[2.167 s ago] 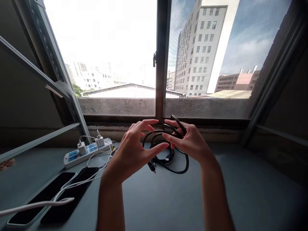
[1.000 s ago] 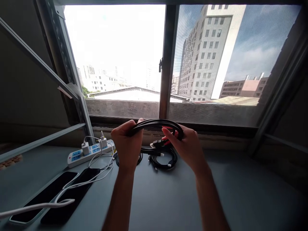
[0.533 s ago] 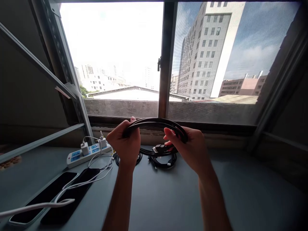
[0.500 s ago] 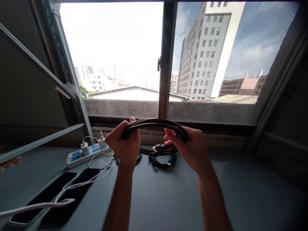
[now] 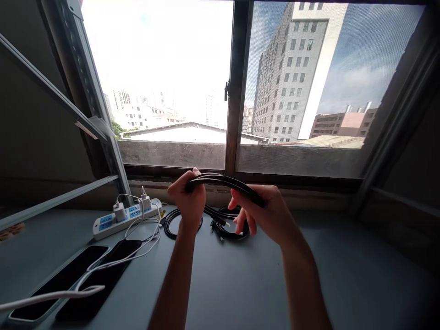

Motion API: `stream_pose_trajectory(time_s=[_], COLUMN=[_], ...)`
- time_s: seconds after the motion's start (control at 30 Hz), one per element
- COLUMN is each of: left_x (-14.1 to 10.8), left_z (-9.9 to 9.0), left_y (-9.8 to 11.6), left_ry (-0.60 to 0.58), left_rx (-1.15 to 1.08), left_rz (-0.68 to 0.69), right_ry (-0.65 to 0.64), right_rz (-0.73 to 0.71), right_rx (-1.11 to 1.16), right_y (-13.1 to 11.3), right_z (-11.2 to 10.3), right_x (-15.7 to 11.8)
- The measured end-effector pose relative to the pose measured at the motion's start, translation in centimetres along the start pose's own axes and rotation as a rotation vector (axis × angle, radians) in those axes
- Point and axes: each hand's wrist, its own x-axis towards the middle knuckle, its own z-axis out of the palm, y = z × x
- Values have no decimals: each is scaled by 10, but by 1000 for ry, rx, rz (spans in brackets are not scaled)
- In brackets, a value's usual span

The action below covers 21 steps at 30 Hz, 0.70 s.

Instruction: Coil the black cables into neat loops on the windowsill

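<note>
A coiled black cable (image 5: 225,180) is held up between my hands above the table. My left hand (image 5: 188,197) is closed round the coil's left side, thumb on top. On the right side, my right hand (image 5: 263,211) grips the coil between thumb and palm, while its other fingers hang loosely below. The lower strands of the coil run behind the right fingers. Behind my hands, a second coiled black cable (image 5: 171,228) lies on the table near the left wrist. A third coiled black cable (image 5: 229,236) with several connector ends lies below the held coil, partly hidden by my right fingers.
At the left, a white power strip (image 5: 129,217) with blue sockets holds two white chargers. White charging cables (image 5: 113,262) run across two dark phones (image 5: 99,279) on the grey table (image 5: 237,293). A metal rack (image 5: 113,156) stands at left, and a window (image 5: 237,91) rises behind.
My hands have drawn slightly closer together, and the held coil looks flatter and tilts down to the right. My right fingers have loosened from the cable's connector and spread downward.
</note>
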Motion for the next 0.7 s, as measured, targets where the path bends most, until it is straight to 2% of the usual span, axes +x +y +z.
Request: stream_pose_trajectory(time_s=[0.07,0.17,0.3,0.4,0.5,0.57,0.63,0.7], left_x=[2,7,8,8,10,11,13,15], left_z=[-2,-4,-2,0,-1,-4,-6,-10], left_y=[2,0,-13,-19,-17,-12,-6,-1], left_ry=[-117,-286,-365,-414,-451,-486,-518,-525], left_rx=[29,145,249,260,226,139,36,-19], left_rz=[-43,-101,-235,-251,-262,-341,-426,-449], right_ry=[-32,96,285,297,215,191,212,256], right_rz=[14,-27,-123,-199,-270,-305,-335,-368], right_rx=[-20,-134,-415,-520,-427,-322,-234,-195], right_y=[-2,6,24,34,38,38,38,37], right_z=[0,-4,-14,-16,-12,-6,1,6], right_x=[-2,2,15,24,29,30,30,29])
